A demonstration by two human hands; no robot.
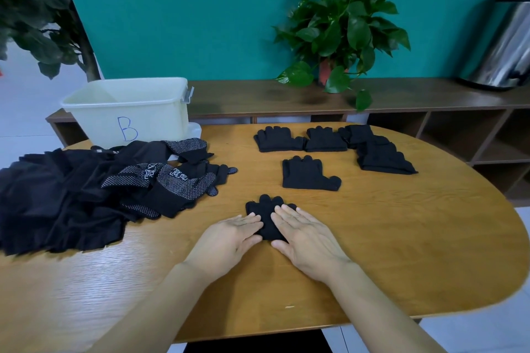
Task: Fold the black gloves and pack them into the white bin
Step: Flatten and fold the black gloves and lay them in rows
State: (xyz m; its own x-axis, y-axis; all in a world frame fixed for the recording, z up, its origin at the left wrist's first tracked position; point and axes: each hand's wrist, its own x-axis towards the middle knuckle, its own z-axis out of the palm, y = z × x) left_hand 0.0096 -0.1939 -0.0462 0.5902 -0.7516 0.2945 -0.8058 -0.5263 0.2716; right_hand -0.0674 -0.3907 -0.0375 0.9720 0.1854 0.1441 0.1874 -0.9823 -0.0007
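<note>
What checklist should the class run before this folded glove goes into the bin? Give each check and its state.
1. Both hands flat on the glove: left hand, right hand press it. Ok.
2. Glove gripped for lifting: fingers straight. Not ok.
3. White bin open on top: ok.
4. Bin has room: bottom hidden. Cannot tell.
5. Unfolded pile lies between glove and bin: not ok.

wooden table (401,238) | white bin (129,120) | folded gloves (308,173) | unfolded glove heap (86,189)
</note>
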